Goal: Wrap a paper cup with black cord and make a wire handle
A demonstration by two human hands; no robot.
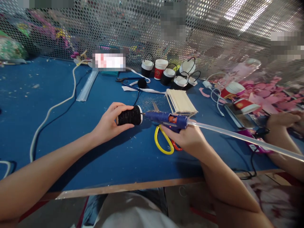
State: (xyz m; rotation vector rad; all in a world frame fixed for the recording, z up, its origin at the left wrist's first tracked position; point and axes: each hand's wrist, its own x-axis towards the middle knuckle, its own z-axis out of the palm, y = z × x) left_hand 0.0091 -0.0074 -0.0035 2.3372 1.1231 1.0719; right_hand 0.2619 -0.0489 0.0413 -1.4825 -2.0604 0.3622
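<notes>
cup: a small cup wrapped all round in black string, with a white rim showing at its right end
cup pose: lying on its side, open end facing right, lifted a little above the blue table
cup place: near the middle, held in the left hand, thumb under it and fingers over the top
glue gun: a blue glue gun with an orange bit in the middle
glue gun pose: flat and pointing left, its tip touching the cup's white rim
glue gun place: just right of the cup, gripped by the right hand
glue stick: a long clear glue stick poking out the back of the gun, going off to the right
</notes>
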